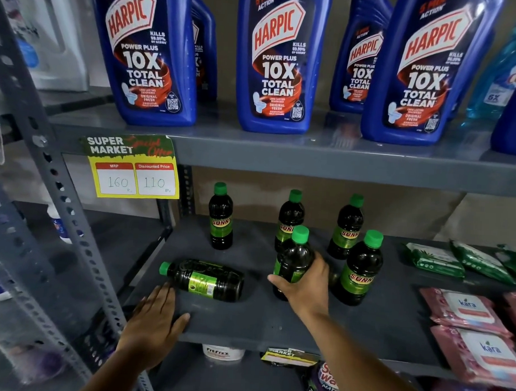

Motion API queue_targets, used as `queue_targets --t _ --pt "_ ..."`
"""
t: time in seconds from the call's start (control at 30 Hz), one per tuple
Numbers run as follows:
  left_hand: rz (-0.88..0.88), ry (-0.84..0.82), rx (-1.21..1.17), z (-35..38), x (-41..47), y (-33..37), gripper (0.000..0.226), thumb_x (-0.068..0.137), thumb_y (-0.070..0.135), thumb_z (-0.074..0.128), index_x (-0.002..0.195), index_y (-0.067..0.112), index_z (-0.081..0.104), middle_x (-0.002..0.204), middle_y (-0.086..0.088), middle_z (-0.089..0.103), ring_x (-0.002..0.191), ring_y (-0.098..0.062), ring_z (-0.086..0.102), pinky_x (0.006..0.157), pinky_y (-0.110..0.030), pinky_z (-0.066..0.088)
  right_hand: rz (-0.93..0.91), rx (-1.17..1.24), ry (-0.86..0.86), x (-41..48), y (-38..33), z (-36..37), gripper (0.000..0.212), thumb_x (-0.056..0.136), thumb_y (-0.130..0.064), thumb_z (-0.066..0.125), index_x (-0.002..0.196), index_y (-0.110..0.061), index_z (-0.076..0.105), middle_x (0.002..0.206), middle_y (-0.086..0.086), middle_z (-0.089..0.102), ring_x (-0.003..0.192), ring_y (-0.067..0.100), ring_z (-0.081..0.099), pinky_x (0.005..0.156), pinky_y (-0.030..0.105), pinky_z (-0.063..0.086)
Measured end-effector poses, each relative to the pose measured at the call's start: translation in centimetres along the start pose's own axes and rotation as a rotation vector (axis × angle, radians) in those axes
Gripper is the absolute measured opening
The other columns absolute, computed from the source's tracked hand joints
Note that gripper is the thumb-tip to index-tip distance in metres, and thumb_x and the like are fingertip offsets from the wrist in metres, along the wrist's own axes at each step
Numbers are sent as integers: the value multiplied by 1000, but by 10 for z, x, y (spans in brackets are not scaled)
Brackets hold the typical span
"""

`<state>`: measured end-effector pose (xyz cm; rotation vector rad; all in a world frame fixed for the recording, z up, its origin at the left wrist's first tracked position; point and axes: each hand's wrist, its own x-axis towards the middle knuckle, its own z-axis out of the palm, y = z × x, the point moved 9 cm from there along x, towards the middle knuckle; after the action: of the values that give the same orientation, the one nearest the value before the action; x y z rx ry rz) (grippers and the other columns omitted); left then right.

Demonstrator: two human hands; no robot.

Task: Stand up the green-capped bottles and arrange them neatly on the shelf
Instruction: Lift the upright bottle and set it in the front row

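On the grey middle shelf (275,320), six dark green-capped bottles sit in a loose cluster. Five stand upright: one at back left (220,220), two further back at centre (291,214) and right (346,228), one at front right (361,269), and one at front centre (294,260) that the right hand (304,283) wraps around its lower body, grip clenched on it. The sixth bottle (204,280) lies on its side near the shelf's front left, cap pointing left. The left hand (154,318) rests flat on the shelf edge just beside it, grip released and holding nothing.

The step in hand seems to be settling the held bottle into line. Next, the lying bottle likely needs lifting by its body and setting upright, without knocking its neighbours.

Above stand blue Harpic bottles (276,63); a yellow price tag (133,167) hangs at left, and wipe packs (467,311) lie at right.
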<state>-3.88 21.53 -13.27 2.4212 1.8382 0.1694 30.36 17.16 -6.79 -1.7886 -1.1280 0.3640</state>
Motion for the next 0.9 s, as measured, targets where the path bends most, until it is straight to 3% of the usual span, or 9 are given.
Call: queue_targets --t 0.13,0.27,0.37,0.4,0.5,0.63,0.73,0.83,0.9 --pt "9 8 13 -1 0 0 107 68 78 -12 147 8 4 157 -9 3 142 -18 -1 111 -30 -1 19 29 -110 2 7 15 85 62 -16 84 132 -22 37 114 -1 57 109 20 60 74 18 48" --pt "12 14 -5 0 0 -1 105 70 78 -10 147 8 4 157 -9 4 142 -19 -1 111 -31 0 30 24 -10 3 13 8 98 48 -48 89 129 -18 44 114 0 56 109 17 56 86 31 52" --pt "9 14 -3 -1 0 0 96 75 72 -2 147 8 3 157 -8 3 142 -18 -2 111 -31 -1 36 69 -121 0 14 19 96 63 -17 84 142 -19 29 114 1 57 107 21 61 74 22 49" --pt "10 15 -3 -2 -1 1 95 76 71 -2 147 8 3 157 -8 3 142 -18 -2 111 -31 0 44 84 -125 0 15 20 99 62 -17 83 144 -20 26 117 2 57 108 22 61 77 24 50" --pt "14 23 0 -2 0 0 94 76 71 -2 147 8 4 157 -8 4 142 -18 -1 111 -30 0 63 103 -39 4 22 12 99 51 -39 92 133 -21 40 114 -1 60 103 15 62 83 30 52" --pt "15 8 -16 -1 -1 2 94 76 71 -1 146 9 2 157 -8 2 141 -18 -3 111 -31 -1 85 187 -154 -1 21 21 95 67 -8 83 143 -19 27 115 -1 61 107 17 63 80 23 48" --pt "16 10 -16 -1 -1 1 94 76 71 0 147 9 3 157 -8 2 141 -18 -2 111 -31 -1 58 146 -73 -1 19 13 92 56 -25 94 130 -24 39 111 -9 61 101 8 63 83 25 50" --pt "17 6 -18 0 0 1 95 75 71 -1 146 9 1 157 -8 1 141 -18 -3 111 -32 -1 106 160 -144 -2 19 20 99 62 -19 88 141 -22 29 113 -6 61 104 14 64 81 27 51" --pt "17 4 -21 0 -1 0 95 75 71 -2 146 9 0 157 -8 0 141 -18 -4 111 -32 -1 74 140 -148 -1 17 22 97 57 -23 88 137 -25 33 113 -7 61 106 13 63 83 28 52"
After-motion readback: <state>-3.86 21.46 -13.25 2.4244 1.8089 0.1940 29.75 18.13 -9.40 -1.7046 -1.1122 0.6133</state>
